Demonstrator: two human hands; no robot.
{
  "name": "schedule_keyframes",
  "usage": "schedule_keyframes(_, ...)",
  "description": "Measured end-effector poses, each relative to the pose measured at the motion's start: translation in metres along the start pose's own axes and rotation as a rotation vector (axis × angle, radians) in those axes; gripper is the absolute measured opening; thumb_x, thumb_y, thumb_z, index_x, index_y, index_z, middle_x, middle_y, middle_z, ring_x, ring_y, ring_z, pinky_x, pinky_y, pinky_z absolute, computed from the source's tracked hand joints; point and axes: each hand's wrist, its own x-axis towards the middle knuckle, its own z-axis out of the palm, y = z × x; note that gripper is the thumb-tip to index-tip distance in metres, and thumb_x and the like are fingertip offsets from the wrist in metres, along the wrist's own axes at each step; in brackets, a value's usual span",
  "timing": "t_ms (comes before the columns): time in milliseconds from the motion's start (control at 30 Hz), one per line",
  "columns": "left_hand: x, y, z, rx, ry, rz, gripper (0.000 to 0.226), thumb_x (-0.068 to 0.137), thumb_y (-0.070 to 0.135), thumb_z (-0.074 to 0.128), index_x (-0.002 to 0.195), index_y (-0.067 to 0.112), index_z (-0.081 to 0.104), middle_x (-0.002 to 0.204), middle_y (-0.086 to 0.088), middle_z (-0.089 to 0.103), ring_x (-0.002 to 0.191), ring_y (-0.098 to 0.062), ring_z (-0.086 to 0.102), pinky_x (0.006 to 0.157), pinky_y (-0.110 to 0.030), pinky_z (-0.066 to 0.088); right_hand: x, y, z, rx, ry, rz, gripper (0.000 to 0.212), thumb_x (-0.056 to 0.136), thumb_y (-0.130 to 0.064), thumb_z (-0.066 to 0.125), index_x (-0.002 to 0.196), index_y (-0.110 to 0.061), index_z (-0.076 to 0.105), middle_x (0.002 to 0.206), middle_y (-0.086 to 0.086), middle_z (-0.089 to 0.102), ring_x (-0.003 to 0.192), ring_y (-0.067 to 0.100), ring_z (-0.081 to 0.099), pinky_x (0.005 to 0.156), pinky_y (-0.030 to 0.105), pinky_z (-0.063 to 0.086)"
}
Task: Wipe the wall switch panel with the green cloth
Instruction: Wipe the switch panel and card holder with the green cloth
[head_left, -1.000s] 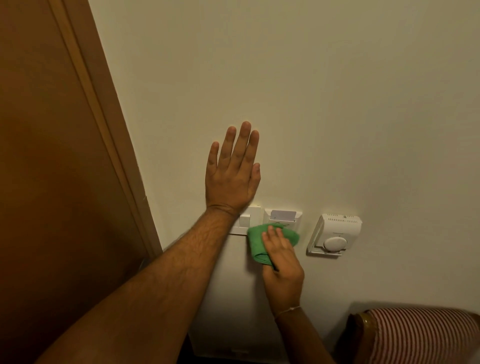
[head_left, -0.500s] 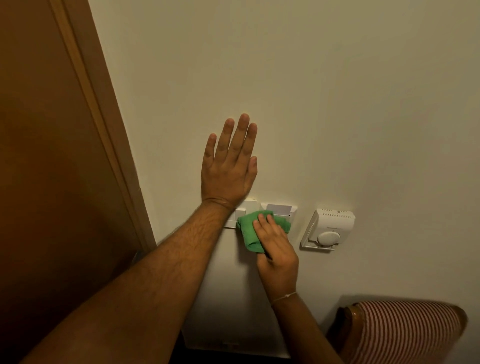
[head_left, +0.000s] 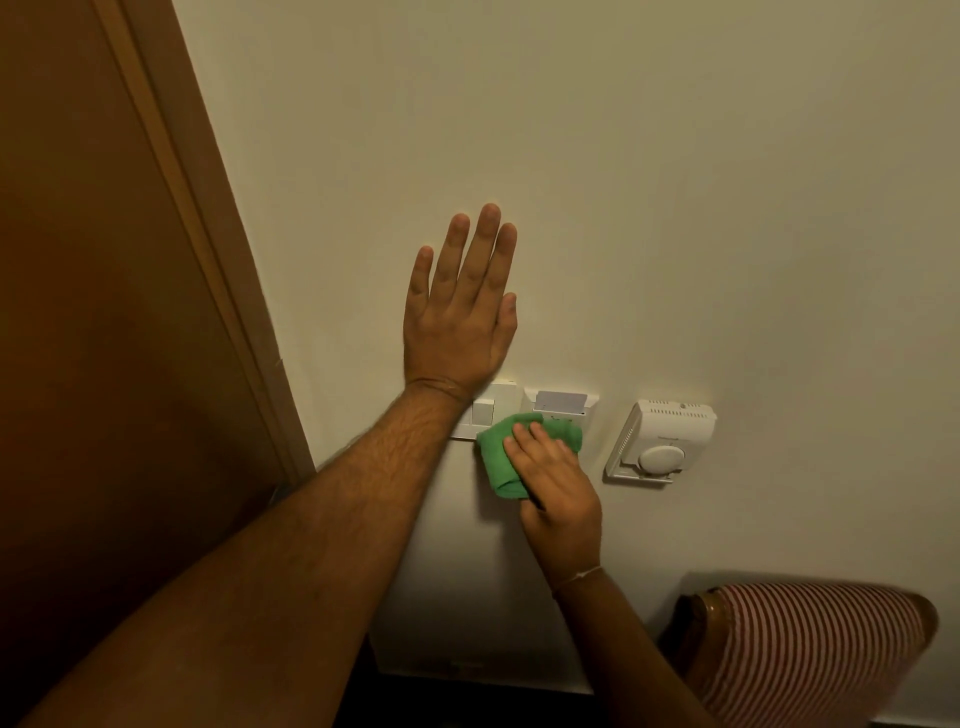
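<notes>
Green cloth (head_left: 506, 457) covers switch panel (head_left: 524, 413); no legible writing.

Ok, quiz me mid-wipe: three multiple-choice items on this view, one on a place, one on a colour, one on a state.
1. Where is the thermostat relative to the switch panel?
A. right of it
B. above it
C. left of it

2. What colour is the cloth?
A. white
B. green
C. red

3. How is the left hand?
A. gripping the cloth
B. closed in a fist
C. flat, open against the wall

Answers: 1 A, it is mounted on the wall to the panel's right. 2 B, green shows under the right hand. 3 C, its fingers are spread above the panel.
</notes>
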Motion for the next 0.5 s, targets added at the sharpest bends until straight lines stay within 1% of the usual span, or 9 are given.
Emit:
schedule_keyframes(67, 0.0, 0.0, 0.0, 0.006, -0.003, -0.002, 0.07, 0.117, 0.038, 0.022, 0.175, 0.024, -0.013, 0.182, 0.008, -0.026, 0.17, -0.016, -0.019, 0.138, -0.044, -0.009, -0.003, 0.011, -0.005, -0.011, 0.016, -0.01, 0.068, 0.08, 0.009, 0.05, 0.144, -0.008, 0.064, 0.154, 0.008, 0.06, 0.151, 0.023, 0.05, 0.126, 0.049, 0.041)
schedule_keyframes(133, 0.0, 0.0, 0.0, 0.005, -0.003, -0.004, 0.07, 0.116, 0.037, 0.022, 0.175, 0.024, -0.012, 0.182, 0.008, -0.026, 0.17, -0.016, -0.018, 0.138, -0.044, -0.009, -0.004, 0.021, -0.013, 0.015, 0.105, 0.071, 0.07, 0.08, 0.012, 0.049, 0.146, -0.01, 0.063, 0.156, 0.007, 0.059, 0.152, 0.024, 0.05, 0.129, 0.047, 0.037)
schedule_keyframes(200, 0.0, 0.0, 0.001, 0.003, -0.003, -0.003, 0.069, 0.117, 0.037, 0.023, 0.176, 0.024, -0.012, 0.182, 0.008, -0.026, 0.17, -0.016, -0.018, 0.138, -0.044, -0.009, -0.005, 0.026, -0.018, 0.039, 0.209, 0.17, 0.072, 0.081, 0.015, 0.052, 0.146, -0.013, 0.062, 0.155, 0.004, 0.059, 0.151, 0.025, 0.051, 0.129, 0.045, 0.037)
schedule_keyframes(233, 0.0, 0.0, 0.001, 0.01, -0.004, -0.003, 0.069, 0.117, 0.037, 0.022, 0.175, 0.024, -0.012, 0.182, 0.007, -0.026, 0.17, -0.016, -0.018, 0.138, -0.044, -0.009, -0.005, 0.027, -0.019, 0.043, 0.236, 0.193, 0.072, 0.082, 0.015, 0.054, 0.147, -0.015, 0.061, 0.155, 0.002, 0.059, 0.15, 0.024, 0.052, 0.129, 0.045, 0.038)
schedule_keyframes(300, 0.0, 0.0, 0.001, 0.018, -0.011, -0.003, 0.07, 0.117, 0.038, 0.023, 0.175, 0.024, -0.012, 0.181, 0.007, -0.026, 0.17, -0.016, -0.018, 0.138, -0.044, -0.009, -0.004, 0.023, -0.017, 0.048, 0.245, 0.194, 0.07, 0.083, 0.013, 0.054, 0.146, -0.015, 0.061, 0.153, 0.002, 0.06, 0.15, 0.023, 0.052, 0.128, 0.045, 0.039)
schedule_keyframes(367, 0.0, 0.0, 0.001, 0.029, -0.007, -0.002, 0.07, 0.117, 0.037, 0.024, 0.175, 0.024, -0.012, 0.181, 0.007, -0.026, 0.17, -0.016, -0.018, 0.138, -0.044, -0.009, 0.002, 0.014, -0.011, 0.052, 0.242, 0.169, 0.067, 0.082, 0.009, 0.05, 0.144, -0.012, 0.064, 0.151, 0.005, 0.062, 0.149, 0.023, 0.053, 0.128, 0.045, 0.039)
schedule_keyframes(500, 0.0, 0.0, 0.001, 0.061, -0.007, -0.013, 0.077, 0.115, 0.034, 0.034, 0.175, 0.024, -0.012, 0.181, 0.007, -0.026, 0.17, -0.016, -0.019, 0.138, -0.043, -0.01, 0.018, -0.005, -0.002, 0.034, 0.158, 0.11, 0.069, 0.077, 0.004, 0.048, 0.141, -0.01, 0.068, 0.152, 0.008, 0.062, 0.15, 0.022, 0.052, 0.129, 0.039, 0.034)
